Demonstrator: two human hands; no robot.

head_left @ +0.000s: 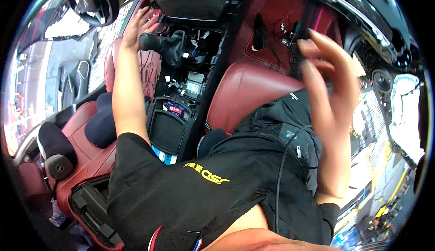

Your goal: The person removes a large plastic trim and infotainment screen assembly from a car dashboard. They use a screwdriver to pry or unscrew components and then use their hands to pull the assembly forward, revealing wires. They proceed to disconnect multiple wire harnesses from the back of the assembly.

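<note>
So my left grip (134, 31) was hanging loose, fingers spread, right beside the gear shifter (171, 48), which sat in the opened-up center console (168, 131), long axis roughly crosswise, knob pointing left. My right grip (335, 83), kinda blurry, was half-curled with nothing visible inside, right of the red seat (253, 85).

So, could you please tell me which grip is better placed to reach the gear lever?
Probably the left grip: it appears close beside the gear lever, whereas the right grip is raised well off to the right.
</note>
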